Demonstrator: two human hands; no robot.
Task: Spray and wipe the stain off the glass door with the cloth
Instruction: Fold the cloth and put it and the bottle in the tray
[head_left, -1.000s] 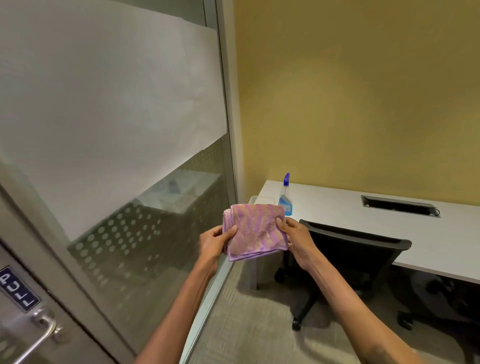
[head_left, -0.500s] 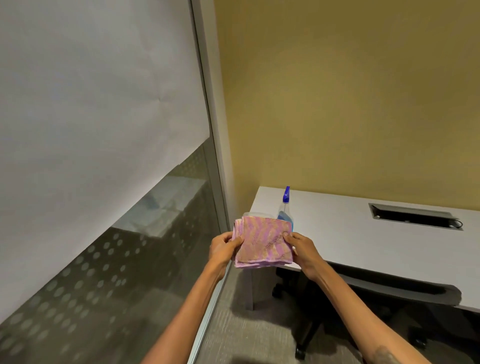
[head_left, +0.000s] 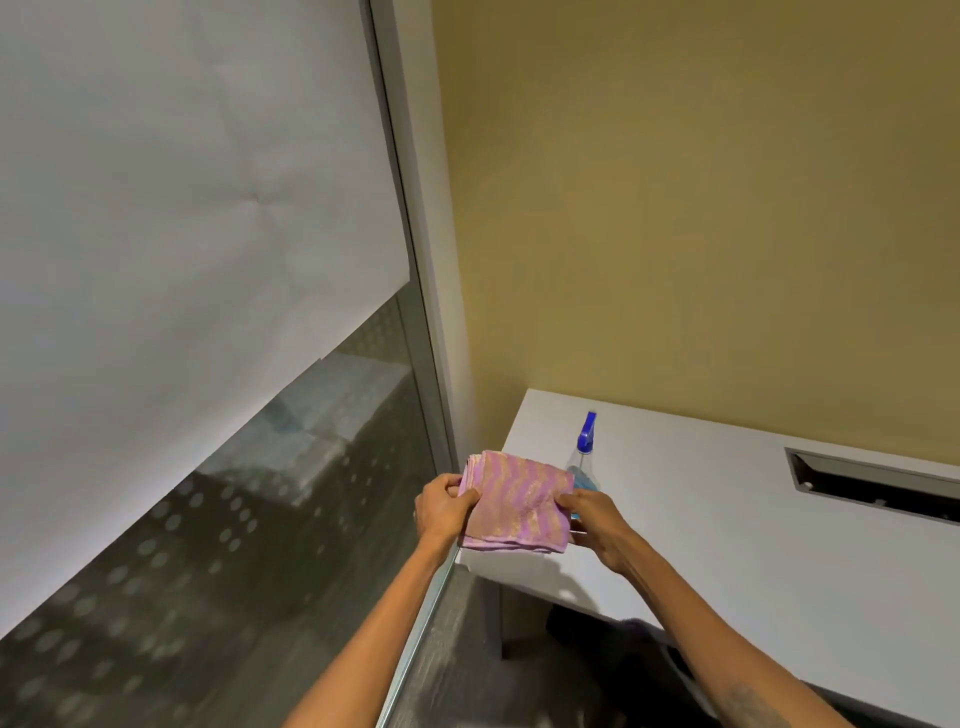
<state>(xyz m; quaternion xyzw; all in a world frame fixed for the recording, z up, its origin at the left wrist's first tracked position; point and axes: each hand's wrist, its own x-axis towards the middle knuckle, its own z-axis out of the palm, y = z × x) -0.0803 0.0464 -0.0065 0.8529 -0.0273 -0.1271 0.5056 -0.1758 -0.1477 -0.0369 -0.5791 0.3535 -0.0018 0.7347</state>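
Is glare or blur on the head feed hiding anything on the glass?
Head view: the glass panel carries pale reflections in its clear lower part, and its dots smear toward the lower left; the wide lens tilts the door frame; the cloth in the left hand and right hand looks sharp.

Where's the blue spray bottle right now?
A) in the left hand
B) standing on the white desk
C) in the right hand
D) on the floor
B: the spray bottle stands upright on the white desk, just behind the cloth, which the left hand and the right hand pinch by its sides.
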